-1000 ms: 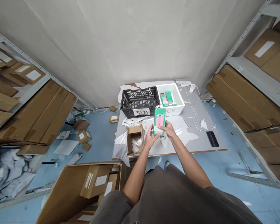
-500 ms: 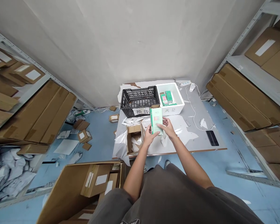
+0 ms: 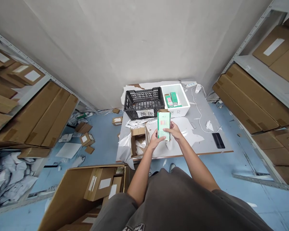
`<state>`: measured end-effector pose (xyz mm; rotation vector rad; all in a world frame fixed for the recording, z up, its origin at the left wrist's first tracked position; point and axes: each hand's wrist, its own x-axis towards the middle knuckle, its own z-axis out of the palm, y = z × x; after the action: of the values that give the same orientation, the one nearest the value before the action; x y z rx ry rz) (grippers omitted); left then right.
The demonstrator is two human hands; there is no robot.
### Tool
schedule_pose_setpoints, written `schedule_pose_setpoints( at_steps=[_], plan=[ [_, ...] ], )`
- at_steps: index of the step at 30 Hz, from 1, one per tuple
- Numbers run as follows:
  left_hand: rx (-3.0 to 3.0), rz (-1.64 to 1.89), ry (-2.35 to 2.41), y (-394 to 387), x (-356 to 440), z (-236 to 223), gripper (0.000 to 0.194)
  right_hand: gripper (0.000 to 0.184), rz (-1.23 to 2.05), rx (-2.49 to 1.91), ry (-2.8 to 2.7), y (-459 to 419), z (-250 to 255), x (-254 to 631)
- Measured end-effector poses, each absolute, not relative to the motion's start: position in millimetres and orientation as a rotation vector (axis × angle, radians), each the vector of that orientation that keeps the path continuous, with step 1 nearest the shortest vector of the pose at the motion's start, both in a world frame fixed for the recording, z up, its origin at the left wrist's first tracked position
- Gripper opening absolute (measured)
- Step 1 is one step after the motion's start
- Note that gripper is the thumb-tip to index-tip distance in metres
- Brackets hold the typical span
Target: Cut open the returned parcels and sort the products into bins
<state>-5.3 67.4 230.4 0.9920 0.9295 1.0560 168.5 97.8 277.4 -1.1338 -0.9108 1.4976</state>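
Both hands hold a green product box (image 3: 163, 123) upright over the grey table (image 3: 207, 141). My left hand (image 3: 154, 141) grips its lower left edge, my right hand (image 3: 175, 132) its right side. The face toward me is pale green with small print and a red mark. Behind it stand a black plastic crate (image 3: 144, 102) with a paper label and a white foam bin (image 3: 183, 104) holding similar green boxes. A small open cardboard box (image 3: 137, 142) lies just left of my hands.
Paper scraps litter the table. A black phone (image 3: 218, 140) and a white cable (image 3: 199, 110) lie at the right. Metal shelves with large cardboard cartons (image 3: 250, 99) flank both sides. An open carton (image 3: 86, 192) of parcels sits on the blue floor at my left.
The green box has been turned in my hands: the face with the pink item showed a second ago, the pale printed face shows now. The hands stayed in the same spot.
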Motion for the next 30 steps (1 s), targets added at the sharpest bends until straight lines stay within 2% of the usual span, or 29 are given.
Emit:
schedule_pose_setpoints(
  at_steps=[15, 18, 23, 27, 30],
  plan=[
    [1.103, 1.096, 1.139, 60, 1, 230, 0.098, 0.066, 1.429, -1.259, -0.847, 95, 266, 168],
    [1.224, 1.135, 1.277, 60, 6, 237, 0.095, 0.069, 1.414, -1.264, -0.835, 97, 260, 166],
    [1.412, 1.13, 1.533, 58, 25, 247, 0.102, 0.073, 1.301, -1.273, -0.844, 98, 252, 156],
    [1.383, 1.119, 1.591, 59, 34, 244, 0.092, 0.079, 1.109, -1.432, -0.946, 94, 244, 149],
    [1.362, 1.079, 1.54, 63, 24, 239, 0.086, 0.084, 1.084, -1.482, -1.006, 90, 244, 153]
  ],
)
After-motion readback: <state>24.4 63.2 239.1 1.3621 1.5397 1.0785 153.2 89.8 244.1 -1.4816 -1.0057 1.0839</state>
